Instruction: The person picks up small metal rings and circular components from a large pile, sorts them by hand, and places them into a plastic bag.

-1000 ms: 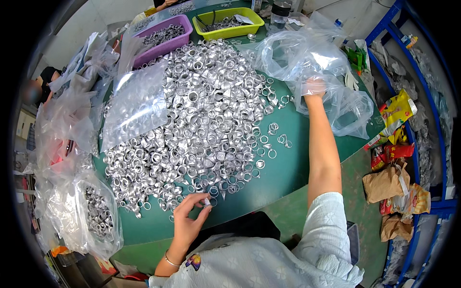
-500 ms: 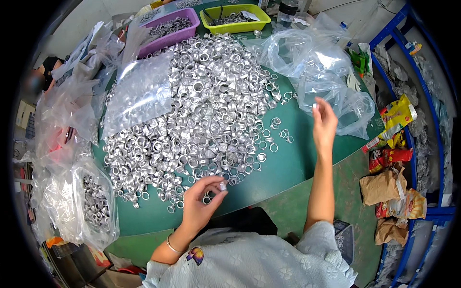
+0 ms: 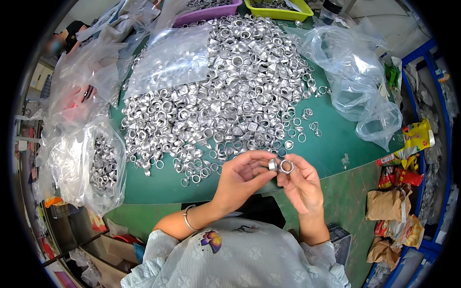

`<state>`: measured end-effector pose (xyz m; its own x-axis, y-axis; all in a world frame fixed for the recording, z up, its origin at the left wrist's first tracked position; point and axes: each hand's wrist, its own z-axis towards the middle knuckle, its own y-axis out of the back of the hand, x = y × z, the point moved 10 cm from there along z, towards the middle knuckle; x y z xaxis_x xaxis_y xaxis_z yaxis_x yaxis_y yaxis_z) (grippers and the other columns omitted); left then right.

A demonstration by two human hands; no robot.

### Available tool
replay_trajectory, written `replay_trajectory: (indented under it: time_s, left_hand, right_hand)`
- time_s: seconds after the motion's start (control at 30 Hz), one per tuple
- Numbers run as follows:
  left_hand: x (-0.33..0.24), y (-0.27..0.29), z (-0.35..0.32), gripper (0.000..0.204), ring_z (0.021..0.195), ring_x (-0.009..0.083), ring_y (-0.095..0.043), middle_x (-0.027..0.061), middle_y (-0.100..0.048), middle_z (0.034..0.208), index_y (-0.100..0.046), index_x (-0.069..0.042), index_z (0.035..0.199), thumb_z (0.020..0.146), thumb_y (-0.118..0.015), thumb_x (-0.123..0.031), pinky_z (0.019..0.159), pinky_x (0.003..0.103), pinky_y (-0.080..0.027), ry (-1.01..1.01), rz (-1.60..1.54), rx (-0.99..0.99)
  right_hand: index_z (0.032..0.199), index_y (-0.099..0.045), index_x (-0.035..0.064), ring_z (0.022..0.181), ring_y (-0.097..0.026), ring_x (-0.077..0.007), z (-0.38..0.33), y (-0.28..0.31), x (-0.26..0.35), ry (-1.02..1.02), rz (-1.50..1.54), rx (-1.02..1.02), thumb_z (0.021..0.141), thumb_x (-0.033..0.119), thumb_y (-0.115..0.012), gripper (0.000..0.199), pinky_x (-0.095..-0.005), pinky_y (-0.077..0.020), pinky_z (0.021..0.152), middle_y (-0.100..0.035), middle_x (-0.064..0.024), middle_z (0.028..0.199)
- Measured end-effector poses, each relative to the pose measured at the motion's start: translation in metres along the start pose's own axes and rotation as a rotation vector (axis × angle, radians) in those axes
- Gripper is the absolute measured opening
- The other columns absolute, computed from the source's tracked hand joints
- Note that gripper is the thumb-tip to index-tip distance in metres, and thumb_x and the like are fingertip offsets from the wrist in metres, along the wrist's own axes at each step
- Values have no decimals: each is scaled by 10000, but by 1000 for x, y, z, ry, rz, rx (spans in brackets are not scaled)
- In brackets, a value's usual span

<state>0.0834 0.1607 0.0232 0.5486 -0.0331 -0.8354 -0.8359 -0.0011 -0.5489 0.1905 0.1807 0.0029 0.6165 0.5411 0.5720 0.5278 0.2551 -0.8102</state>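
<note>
At right hand (image 3: 304, 188), ring (image 3: 286, 172) opens upward.

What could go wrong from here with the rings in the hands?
The left hand pinches one ring and the right hand another ring, so either might slip. With the edge of the green table close by, a dropped ring could reach the floor. Landing in the heap of similar rings, it might be hard to find.

The left hand (image 3: 245, 180) pinches a silver ring (image 3: 272, 164). The right hand (image 3: 302, 186) pinches another ring (image 3: 286, 172). Past both hands, a ring pile (image 3: 240, 96) lies on the bench (image 3: 333, 151).
</note>
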Motion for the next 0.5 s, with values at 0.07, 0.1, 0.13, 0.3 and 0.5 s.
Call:
replay_trajectory:
  time_s: [0.07,0.1,0.13,0.3,0.5]
  left_hand:
    - [-1,4,-3,337,1035,183,-569,148,-579,1100,-506,82,1145,816,-567,116,913,305,-468,4,21,-3]
    - [-1,7,-5,337,1031,179,-568,151,-576,1105,-510,84,1145,815,-566,117,902,301,-472,14,31,-8]
    - [-1,9,-7,337,1026,175,-567,153,-574,1110,-513,87,1145,814,-566,118,891,296,-475,25,41,-12]
    - [-18,6,-14,336,986,170,-565,148,-573,1114,-575,57,1110,780,-596,118,808,274,-480,-118,402,25]
    - [-24,5,-18,332,975,174,-568,135,-575,1113,-603,28,1094,770,-624,97,789,275,-479,-156,484,22]
  right_hand:
    - [1168,-514,-43,855,-603,-189,0,-6,4,84,-149,8,869,-3,-546,303,-310,-495,770,-602,-131,1020]
    - [1160,-520,-45,847,-600,-181,0,-11,6,127,-225,10,860,-20,-553,303,-303,-492,763,-599,-126,1011]
    - [1143,-530,-50,837,-593,-169,-2,-14,10,181,-373,-20,842,-45,-565,304,-289,-485,753,-594,-120,995]
    - [1063,-570,-77,804,-564,-121,-12,-38,29,424,-922,-77,746,-149,-620,329,-236,-457,713,-571,-97,935]
    - [1061,-566,-74,789,-567,-116,-12,-43,27,439,-914,-38,736,-142,-637,339,-240,-463,717,-591,-104,951]
